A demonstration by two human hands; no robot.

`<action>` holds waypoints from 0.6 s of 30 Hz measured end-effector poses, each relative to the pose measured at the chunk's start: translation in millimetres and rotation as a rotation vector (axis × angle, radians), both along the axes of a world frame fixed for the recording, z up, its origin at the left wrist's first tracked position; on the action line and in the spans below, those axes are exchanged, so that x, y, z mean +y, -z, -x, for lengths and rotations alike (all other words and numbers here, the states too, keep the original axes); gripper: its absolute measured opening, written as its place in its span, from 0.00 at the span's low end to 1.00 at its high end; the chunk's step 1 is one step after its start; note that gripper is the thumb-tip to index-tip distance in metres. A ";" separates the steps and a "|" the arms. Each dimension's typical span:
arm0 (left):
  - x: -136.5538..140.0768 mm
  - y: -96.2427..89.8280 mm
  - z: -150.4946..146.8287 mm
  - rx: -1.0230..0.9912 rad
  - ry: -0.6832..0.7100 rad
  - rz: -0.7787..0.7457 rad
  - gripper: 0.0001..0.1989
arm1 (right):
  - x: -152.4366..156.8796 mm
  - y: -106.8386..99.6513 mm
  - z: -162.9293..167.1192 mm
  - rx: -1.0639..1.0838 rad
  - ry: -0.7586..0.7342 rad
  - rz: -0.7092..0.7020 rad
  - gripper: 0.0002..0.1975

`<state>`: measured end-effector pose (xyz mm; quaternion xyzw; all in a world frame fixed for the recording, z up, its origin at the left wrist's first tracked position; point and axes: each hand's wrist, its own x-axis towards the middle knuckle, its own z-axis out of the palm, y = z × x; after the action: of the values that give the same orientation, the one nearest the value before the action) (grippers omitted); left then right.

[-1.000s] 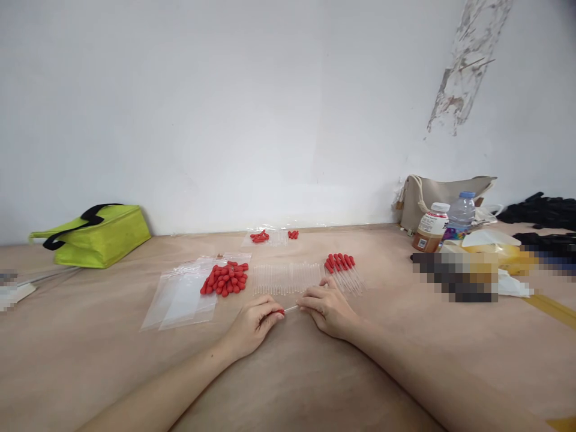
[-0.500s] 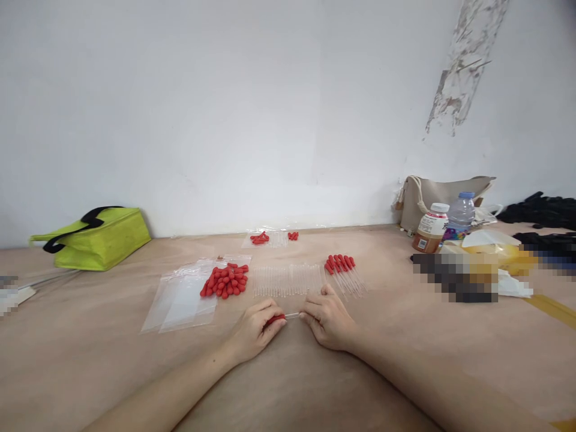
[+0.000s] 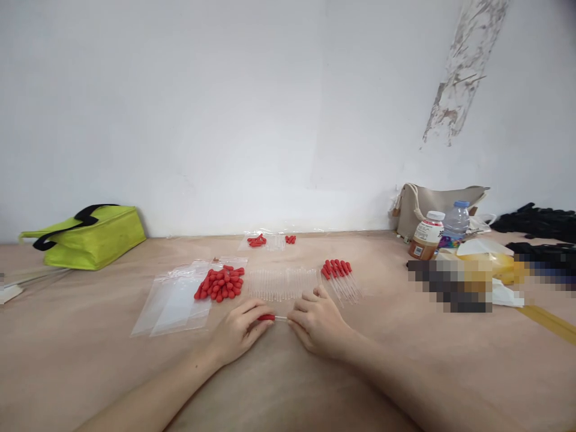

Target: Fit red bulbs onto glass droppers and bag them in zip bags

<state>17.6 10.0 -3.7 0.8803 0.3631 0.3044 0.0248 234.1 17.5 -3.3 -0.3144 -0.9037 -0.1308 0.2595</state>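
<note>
lower centre of the frame: two bare hands at work above the surface [image 3: 270, 396], forearms coming in from the bottom edge. left hand [image 3: 237, 331]: grip closed on a red bulb [image 3: 267, 317], thumb and fingers around it, its right end showing. right hand [image 3: 320, 323]: grip closed on a thin clear tube [image 3: 281, 318], held by its right end. tube lies roughly level across the gap between the hands, its left end meeting the bulb; from where i stand i cannot tell how far in it sits.

just above the hands, middle of the frame: a row of clear tubes [image 3: 282, 285], side by side. left of the row: a pile of red bulbs [image 3: 219, 284], partly over flat clear bags [image 3: 180, 312]. right of the row: a slanted group of tubes with red bulbs on their upper ends [image 3: 338, 267].

farther back, near the wall [image 3: 202, 120]: small red pieces [image 3: 257, 241] on clear plastic. left side of the frame: yellow-green bag [image 3: 96, 237] with a black strap. right side: white-capped bottle [image 3: 426, 235], blue-capped bottle [image 3: 458, 221], beige bag [image 3: 408, 213] behind them.
</note>
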 end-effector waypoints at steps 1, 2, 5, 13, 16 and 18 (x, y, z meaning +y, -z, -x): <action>0.3 0.3 1.7 -0.034 -0.047 -0.008 0.13 | 2.4 -2.4 -2.9 0.020 0.048 0.004 0.10; 0.6 0.4 2.8 -0.064 -0.097 -0.014 0.15 | 6.4 -4.6 -7.4 0.066 0.125 0.019 0.10; 1.1 -0.1 3.2 -0.094 -0.185 0.014 0.17 | 27.7 -9.1 -29.7 0.321 0.471 0.126 0.13; 3.3 1.8 0.2 -0.021 -0.035 0.120 0.08 | 75.6 7.4 -71.0 0.601 0.829 0.364 0.07; 3.8 1.4 -0.4 -0.017 -0.032 0.130 0.07 | 77.7 12.9 -68.2 0.562 0.852 0.369 0.07; 3.6 0.3 -1.0 -0.011 -0.030 0.141 0.07 | 78.1 14.5 -66.5 0.525 0.869 0.356 0.07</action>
<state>18.6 13.7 -4.0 0.8690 0.3969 0.2832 0.0842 300.6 95.6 -17.8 -0.7208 -0.6031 0.0123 0.3414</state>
